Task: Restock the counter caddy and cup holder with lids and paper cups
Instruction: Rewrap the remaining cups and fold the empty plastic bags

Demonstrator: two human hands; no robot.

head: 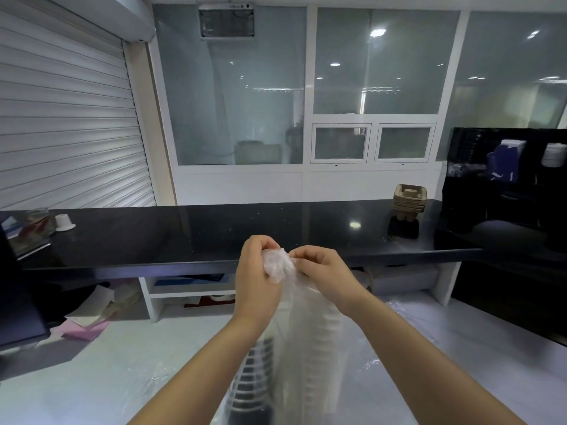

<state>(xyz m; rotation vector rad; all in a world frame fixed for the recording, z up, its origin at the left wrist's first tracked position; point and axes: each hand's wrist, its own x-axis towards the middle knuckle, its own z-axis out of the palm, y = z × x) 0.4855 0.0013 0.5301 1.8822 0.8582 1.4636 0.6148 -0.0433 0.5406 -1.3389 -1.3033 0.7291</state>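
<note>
Both my hands work at the bunched top of a clear plastic bag point(277, 265) in front of the black counter point(214, 228). My left hand point(256, 277) grips the gathered neck, and my right hand point(322, 274) pinches the plastic beside it. Inside the hanging bag is a tall stack of white paper cups point(319, 348). A stack of dark lids or cups point(254, 378) shows lower left of it, blurred. At the far right stands the black caddy point(503, 167) with a blue-and-white packet point(506, 162) and a white stack point(553, 154) in it.
A pile of brown pulp cup carriers point(409, 197) sits on the counter's right part. A small white cup point(63, 223) and a glass jar point(38, 222) stand at its left end. Shelves point(190, 289) lie under the counter, with papers point(89, 320) on the floor.
</note>
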